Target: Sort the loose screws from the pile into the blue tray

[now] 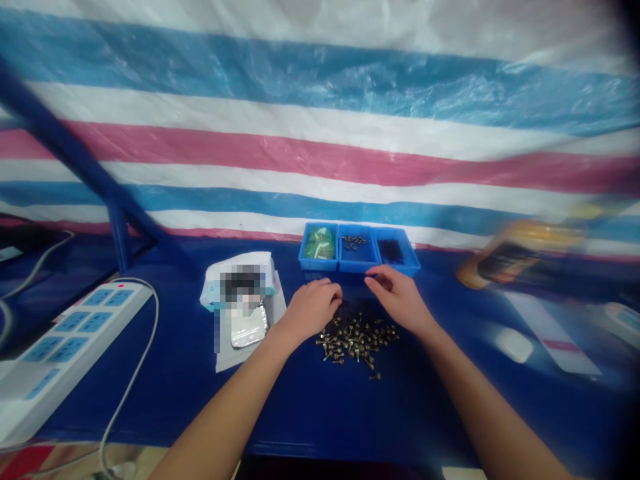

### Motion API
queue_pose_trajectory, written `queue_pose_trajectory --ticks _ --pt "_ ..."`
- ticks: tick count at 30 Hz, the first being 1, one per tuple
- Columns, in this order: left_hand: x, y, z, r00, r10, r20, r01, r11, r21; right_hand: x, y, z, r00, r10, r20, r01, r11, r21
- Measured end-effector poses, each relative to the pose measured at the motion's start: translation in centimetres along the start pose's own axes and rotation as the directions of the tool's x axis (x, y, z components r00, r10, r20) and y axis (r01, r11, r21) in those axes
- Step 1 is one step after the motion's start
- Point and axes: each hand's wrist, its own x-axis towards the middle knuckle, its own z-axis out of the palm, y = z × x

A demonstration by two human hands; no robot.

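Note:
A loose pile of small brass-coloured screws (pixel 357 340) lies on the blue table between my hands. My left hand (pixel 315 307) is at the pile's upper left edge, its fingers curled in and the fingertips partly hidden. Whatever it may be holding is too small to make out. On the other side, my right hand (pixel 400 298) hovers near the front of the trays, thumb and index finger apart with nothing visible between them. Behind stand joined blue trays: the left tray (pixel 301 257) has a green-tinted bag, the middle tray (pixel 357 265) a few screws, the right tray (pixel 411 260) small dark pieces.
To the left are a white tissue-like pack (pixel 213 283), a phone-like device (pixel 250 328) and a white power strip (pixel 83 353) with its cable. A blurred amber bottle (pixel 520 253) and a white rounded case (pixel 515 345) are on the right. A striped sheet (pixel 310 153) hangs behind.

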Motion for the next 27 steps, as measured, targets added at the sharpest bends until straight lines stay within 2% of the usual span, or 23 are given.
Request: queue_pose_trajectory --ticks 5,11,14,20,24,27 --pt "0.2 0.1 -0.2 0.997 0.02 -0.07 -0.02 1.0 0.005 -0.3 -0.4 0.5 0.995 -0.055 0.079 0.059 0.997 -0.046" --pt "0.6 0.7 -0.5 0.973 0.037 -0.226 -0.094 0.964 -0.248 -0.6 -1.2 0.8 0.975 -0.112 0.191 0.123 0.992 -0.042" --pt "0.6 1.0 -0.7 0.966 0.027 -0.257 -0.105 0.949 -0.297 -0.6 -1.5 0.9 0.972 -0.086 0.22 0.085 0.996 0.016" --pt "0.5 1.6 -1.1 0.965 0.014 -0.262 -0.11 0.929 -0.353 -0.6 -1.7 1.0 0.975 -0.037 0.22 0.001 0.987 0.163" --pt "0.4 1.5 -1.2 0.972 -0.061 -0.228 -0.043 0.904 -0.425 -0.1 -1.1 0.5 0.972 0.038 0.231 -0.096 0.965 0.246" --pt "0.2 0.7 -1.3 0.986 -0.064 -0.156 0.004 0.934 -0.356 0.6 -0.1 -0.4 0.985 0.14 0.097 -0.167 0.913 0.373"
